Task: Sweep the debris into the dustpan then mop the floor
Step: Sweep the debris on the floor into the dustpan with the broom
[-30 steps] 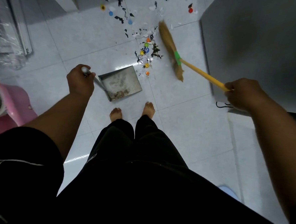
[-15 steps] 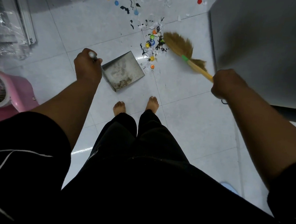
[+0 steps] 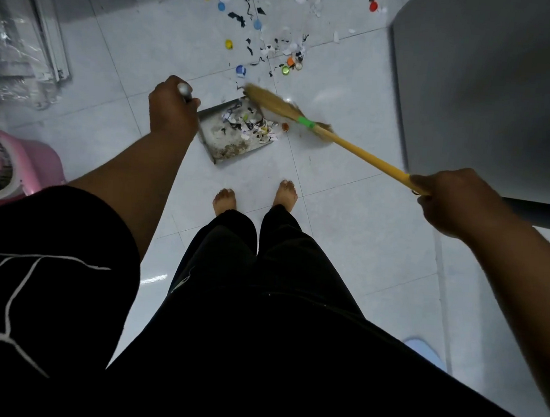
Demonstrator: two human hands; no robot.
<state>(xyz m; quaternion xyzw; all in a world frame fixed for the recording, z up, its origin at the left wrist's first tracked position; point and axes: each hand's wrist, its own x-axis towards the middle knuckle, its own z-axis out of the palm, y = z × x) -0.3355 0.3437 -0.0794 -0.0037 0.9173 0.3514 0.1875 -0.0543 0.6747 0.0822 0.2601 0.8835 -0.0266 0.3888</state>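
I see the dustpan [image 3: 221, 142] on the floor [image 3: 345, 245] just ahead of my feet [image 3: 224, 200], a heap of debris [image 3: 251, 124] in it and the broom [image 3: 331, 135] lying across its far edge. Loose scraps [image 3: 277, 47] lie scattered beyond. At my left sits what may be a bucket [image 3: 22, 164]; a cabinet [image 3: 483, 92] stands to the right.

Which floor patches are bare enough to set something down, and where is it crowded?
Bare tiles lie between the dustpan and the pink bucket, and right of the feet toward the grey cabinet. Crowded beyond the dustpan with scattered debris.
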